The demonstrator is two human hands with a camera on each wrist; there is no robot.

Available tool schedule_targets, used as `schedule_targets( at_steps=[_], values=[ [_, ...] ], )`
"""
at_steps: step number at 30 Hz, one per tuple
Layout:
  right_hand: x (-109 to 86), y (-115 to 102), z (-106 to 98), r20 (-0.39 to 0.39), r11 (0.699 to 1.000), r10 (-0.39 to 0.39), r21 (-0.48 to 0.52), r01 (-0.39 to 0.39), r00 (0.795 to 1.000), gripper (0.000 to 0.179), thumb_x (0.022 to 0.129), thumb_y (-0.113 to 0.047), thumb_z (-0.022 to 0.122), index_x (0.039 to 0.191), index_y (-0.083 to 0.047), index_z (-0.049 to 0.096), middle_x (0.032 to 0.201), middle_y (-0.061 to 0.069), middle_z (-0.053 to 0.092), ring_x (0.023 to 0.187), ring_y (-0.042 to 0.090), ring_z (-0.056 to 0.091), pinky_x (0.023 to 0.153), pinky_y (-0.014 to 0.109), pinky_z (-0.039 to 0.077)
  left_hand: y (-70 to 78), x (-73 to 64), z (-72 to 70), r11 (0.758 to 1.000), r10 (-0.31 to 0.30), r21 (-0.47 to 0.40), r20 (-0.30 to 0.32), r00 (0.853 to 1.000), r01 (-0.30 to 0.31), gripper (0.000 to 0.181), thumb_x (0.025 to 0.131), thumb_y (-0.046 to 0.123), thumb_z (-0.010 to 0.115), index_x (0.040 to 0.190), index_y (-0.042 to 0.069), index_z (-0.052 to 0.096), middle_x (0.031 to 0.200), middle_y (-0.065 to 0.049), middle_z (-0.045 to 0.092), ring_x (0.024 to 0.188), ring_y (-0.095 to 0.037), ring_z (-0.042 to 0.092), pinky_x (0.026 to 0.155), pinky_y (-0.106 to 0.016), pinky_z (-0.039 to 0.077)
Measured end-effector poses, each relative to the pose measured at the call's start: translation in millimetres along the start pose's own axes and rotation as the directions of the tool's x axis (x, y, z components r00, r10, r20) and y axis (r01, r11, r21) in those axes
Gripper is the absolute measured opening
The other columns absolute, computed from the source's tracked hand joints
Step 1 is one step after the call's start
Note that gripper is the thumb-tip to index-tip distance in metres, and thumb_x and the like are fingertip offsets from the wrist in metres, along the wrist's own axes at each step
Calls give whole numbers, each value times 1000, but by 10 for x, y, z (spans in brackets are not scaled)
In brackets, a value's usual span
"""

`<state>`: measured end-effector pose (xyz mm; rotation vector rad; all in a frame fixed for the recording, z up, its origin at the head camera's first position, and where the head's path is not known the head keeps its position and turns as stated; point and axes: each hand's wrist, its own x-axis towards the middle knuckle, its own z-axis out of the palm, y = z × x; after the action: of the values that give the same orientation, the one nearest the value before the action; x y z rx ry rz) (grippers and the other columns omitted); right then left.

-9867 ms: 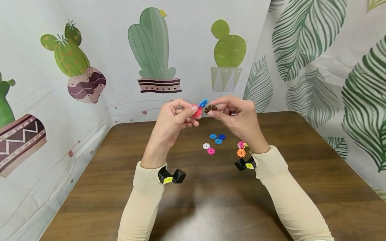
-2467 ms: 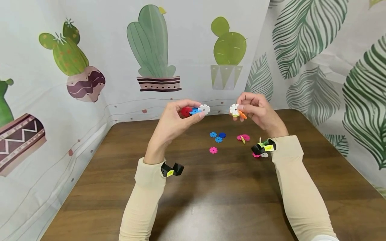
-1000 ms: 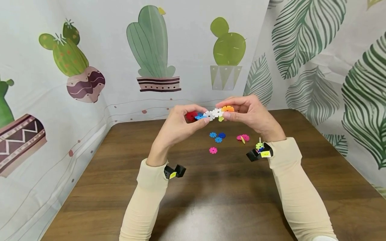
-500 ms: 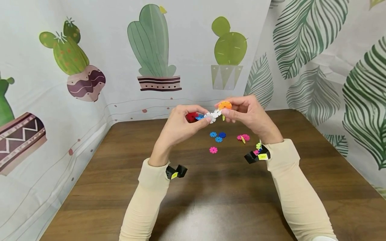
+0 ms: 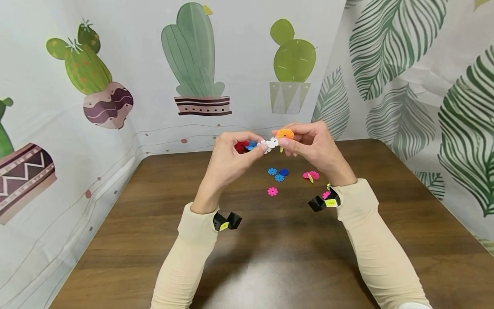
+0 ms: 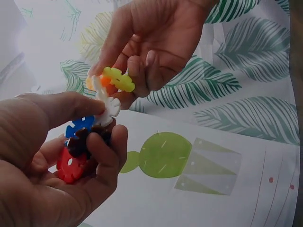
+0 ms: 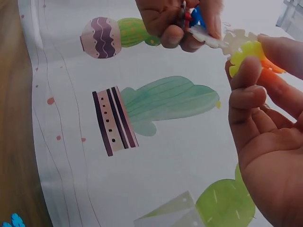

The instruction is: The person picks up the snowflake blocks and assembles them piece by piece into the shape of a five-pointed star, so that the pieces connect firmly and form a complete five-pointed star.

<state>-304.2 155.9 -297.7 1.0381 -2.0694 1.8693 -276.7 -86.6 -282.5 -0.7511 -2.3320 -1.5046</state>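
Observation:
Both hands are raised over the table's far part, bringing two clusters of notched plastic snowflake discs together. My left hand (image 5: 227, 161) pinches a white disc (image 6: 111, 111) between thumb and fingers; red (image 6: 71, 164), blue (image 6: 80, 125) and brown (image 6: 85, 143) discs of its cluster sit inside the curled fingers. My right hand (image 5: 314, 143) pinches the other cluster, which has an orange disc (image 5: 284, 134), a yellow-green disc (image 7: 248, 53) and a second white disc (image 5: 273, 142). The two white discs meet edge to edge; whether their slots are fully engaged I cannot tell.
Several blue discs (image 5: 279, 177) and a pink disc (image 5: 272, 191) lie on the wooden table (image 5: 247, 240). Right of them is a pink and yellow-green group (image 5: 314, 175). More pieces (image 5: 326, 195) are partly hidden behind the right wrist camera (image 5: 324, 201). Patterned cloth hangs behind.
Earlier the left hand held red and blue discs and the right a brown one. The hands, apart 2.5 seconds ago, have come together; the white discs now touch and the orange disc has tilted upward.

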Motion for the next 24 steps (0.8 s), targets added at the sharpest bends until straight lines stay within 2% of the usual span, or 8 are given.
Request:
schedule_targets(
  at_steps=[4, 9, 12, 16, 21, 24],
  values=[
    [3, 2, 28, -28, 1000, -1, 22, 1, 1000, 23, 99, -8, 76, 120, 2, 78, 89, 6, 79, 64, 16, 61, 60, 23, 53, 7, 0, 4, 1000, 6, -17, -20, 1000, -7, 8, 95, 20, 79, 99, 15, 84, 56, 1, 51, 53, -23, 42, 48, -29, 32],
    [8, 17, 46, -36, 998, -15, 59, 17, 999, 29, 99, -6, 76, 123, 11, 74, 96, 10, 81, 65, 16, 64, 62, 22, 56, 11, 3, 4, 1000, 26, -16, -31, 999, -27, 8, 95, 19, 80, 101, 14, 83, 66, -2, 62, 56, -24, 45, 49, -29, 34],
    [12, 28, 56, -36, 997, -23, 68, 25, 999, 29, 99, -6, 76, 123, 9, 74, 93, 11, 81, 65, 16, 64, 63, 21, 57, 13, 3, 6, 999, 35, -17, -39, 999, -35, 7, 95, 18, 80, 102, 15, 82, 82, -2, 74, 72, -20, 56, 55, -29, 40],
    [15, 24, 70, -49, 996, -29, 81, 33, 998, 26, 99, -2, 75, 122, 10, 75, 89, 5, 80, 64, 16, 65, 63, 23, 57, 16, 13, 19, 998, 56, -25, -54, 997, -58, 8, 95, 16, 81, 103, 14, 79, 97, -4, 79, 93, -17, 63, 62, -31, 47],
    [18, 22, 80, -63, 993, -46, 110, 53, 997, 29, 98, 2, 73, 122, 18, 70, 88, 4, 79, 63, 16, 66, 63, 23, 58, 11, 20, 33, 996, 79, -26, -70, 994, -81, 9, 95, 14, 81, 103, 12, 79, 100, -5, 80, 94, -17, 64, 64, -32, 48],
    [22, 27, 86, -69, 992, -54, 108, 62, 996, 28, 98, 2, 73, 121, 17, 71, 88, 4, 78, 63, 16, 66, 63, 23, 58, 12, 19, 37, 996, 85, -23, -80, 993, -87, 10, 95, 14, 81, 104, 13, 79, 99, -5, 80, 90, -17, 64, 62, -31, 47]
  ],
)
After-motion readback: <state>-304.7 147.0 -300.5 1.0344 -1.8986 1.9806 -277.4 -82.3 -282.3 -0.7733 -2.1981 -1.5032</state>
